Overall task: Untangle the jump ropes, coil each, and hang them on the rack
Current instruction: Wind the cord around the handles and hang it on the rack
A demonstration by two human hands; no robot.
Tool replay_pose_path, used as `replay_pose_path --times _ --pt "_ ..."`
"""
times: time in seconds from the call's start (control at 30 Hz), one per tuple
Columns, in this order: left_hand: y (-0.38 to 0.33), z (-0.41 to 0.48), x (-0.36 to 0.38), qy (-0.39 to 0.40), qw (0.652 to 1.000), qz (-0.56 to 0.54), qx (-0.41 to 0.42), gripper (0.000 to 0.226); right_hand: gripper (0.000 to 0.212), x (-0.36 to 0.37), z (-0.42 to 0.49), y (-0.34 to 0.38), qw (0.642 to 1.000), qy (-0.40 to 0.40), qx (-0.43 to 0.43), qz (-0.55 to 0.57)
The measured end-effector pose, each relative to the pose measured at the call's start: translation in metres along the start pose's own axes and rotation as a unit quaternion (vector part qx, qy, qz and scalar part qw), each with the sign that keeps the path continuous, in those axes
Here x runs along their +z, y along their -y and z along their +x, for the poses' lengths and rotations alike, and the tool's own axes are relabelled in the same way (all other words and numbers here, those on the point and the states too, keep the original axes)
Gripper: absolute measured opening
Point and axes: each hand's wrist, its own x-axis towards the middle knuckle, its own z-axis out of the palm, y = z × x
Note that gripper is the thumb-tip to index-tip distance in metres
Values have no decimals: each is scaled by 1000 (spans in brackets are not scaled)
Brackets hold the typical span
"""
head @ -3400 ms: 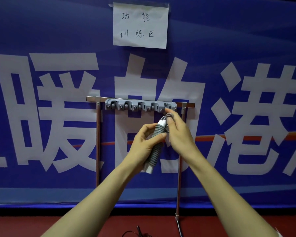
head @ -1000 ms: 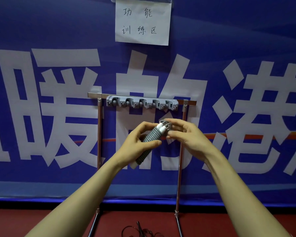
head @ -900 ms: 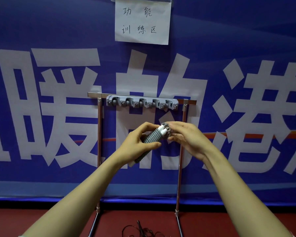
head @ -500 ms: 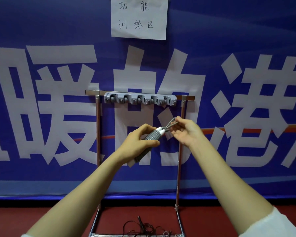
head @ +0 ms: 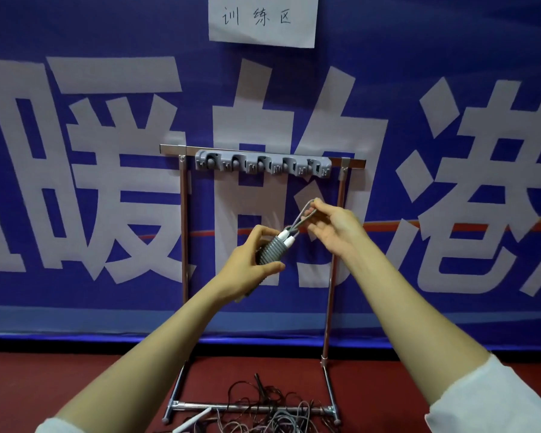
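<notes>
My left hand (head: 247, 260) grips a coiled grey jump rope (head: 272, 250), its cord wound tightly round the two white-tipped handles. My right hand (head: 331, 226) pinches a short loop of the grey cord (head: 303, 214) that sticks up from the top of the bundle. Both hands are held below the grey hook strip (head: 263, 164) on the metal rack (head: 185, 214), apart from it. The hooks carry nothing. A tangle of dark and grey jump ropes (head: 263, 410) lies on the floor at the rack's base, with a white handle (head: 192, 421) at its left.
A blue banner with large white characters (head: 107, 151) hangs right behind the rack. A paper sign (head: 263, 20) is stuck above it. The floor (head: 44, 385) is dark red. The rack's base bar (head: 247, 407) crosses over the tangled ropes.
The bundle came down off the right end of the hook strip. My right hand has since drawn a loop of cord up out of its top. The view has tilted down, showing the floor tangle.
</notes>
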Motion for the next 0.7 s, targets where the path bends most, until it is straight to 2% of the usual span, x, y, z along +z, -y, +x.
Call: replay_pose_path --times 0.07,0.13,0.3,0.43,0.53,0.6,0.7 --pt "4 2 2 -2 1000 24 4 46 15 1 9 -7 997 -34 27 64" --pt "10 3 3 -1 1000 13 -12 46 14 0 17 -16 997 -32 31 65" --pt "40 -2 5 4 995 -42 -87 53 13 -6 21 -33 986 93 29 -135" --pt "60 9 7 30 989 -92 -113 40 13 1 32 -50 940 196 29 -277" --pt "65 33 -4 -59 988 -120 -79 23 12 10 47 -62 898 241 -1 -367" --pt "69 54 -17 -108 986 -110 -62 9 11 16 64 -63 895 235 -24 -379" --pt "78 89 -37 -138 981 -116 -78 5 8 29 99 -62 901 245 -29 -356"
